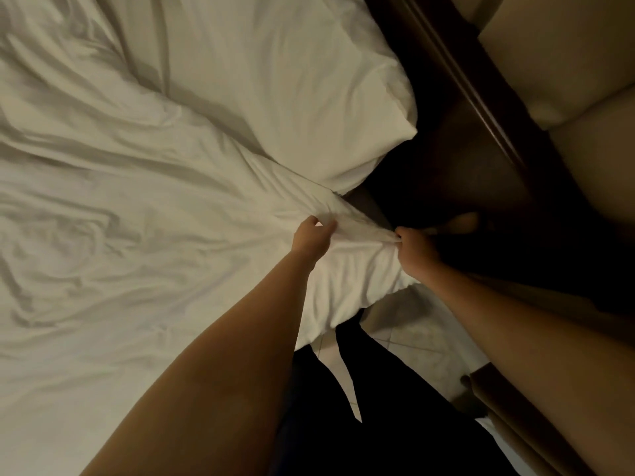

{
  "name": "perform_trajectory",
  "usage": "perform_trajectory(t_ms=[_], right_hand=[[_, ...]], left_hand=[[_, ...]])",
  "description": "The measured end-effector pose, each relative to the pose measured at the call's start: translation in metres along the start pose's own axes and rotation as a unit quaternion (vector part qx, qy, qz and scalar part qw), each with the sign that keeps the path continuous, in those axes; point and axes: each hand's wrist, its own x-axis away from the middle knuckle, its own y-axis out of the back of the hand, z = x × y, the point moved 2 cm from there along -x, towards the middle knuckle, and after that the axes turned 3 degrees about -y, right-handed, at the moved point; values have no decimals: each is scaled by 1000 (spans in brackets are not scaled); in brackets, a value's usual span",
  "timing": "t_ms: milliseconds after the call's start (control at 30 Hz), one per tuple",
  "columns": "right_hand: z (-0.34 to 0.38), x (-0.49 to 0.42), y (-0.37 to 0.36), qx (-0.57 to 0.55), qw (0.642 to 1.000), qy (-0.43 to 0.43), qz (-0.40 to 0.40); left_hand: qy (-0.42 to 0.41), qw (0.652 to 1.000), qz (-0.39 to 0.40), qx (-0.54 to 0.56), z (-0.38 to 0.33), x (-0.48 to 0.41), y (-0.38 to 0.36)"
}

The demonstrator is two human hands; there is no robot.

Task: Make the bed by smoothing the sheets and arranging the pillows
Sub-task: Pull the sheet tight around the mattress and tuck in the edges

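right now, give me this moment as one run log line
left grip: holds sheet fold | right grip: pinches sheet edge | sheet: wrinkled | pillow: beyond both grips, not held

Single head camera, wide-angle, looking steeply down from standing height; sheet near, filling left.

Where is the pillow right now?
Head view: the pillow lies upper centre, just beyond the sheet corner gripped by the left hand and right hand.
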Motion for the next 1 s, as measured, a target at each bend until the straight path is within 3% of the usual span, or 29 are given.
perform_trajectory(t_ms=[267,500,700,1000], right_hand=[[15,-2,-1,49,997,-43,-41],[38,17,1,19,996,48,-79],[72,33,-30,25,984,179,7],[123,28,-108,121,967,168,150]], left_hand=[[-20,986,53,-157,33,10,21],[-10,979,9,-202,57,34,53],[14,965,-23,-261,113,54,91],[130,935,-49,-326,213,73,157]])
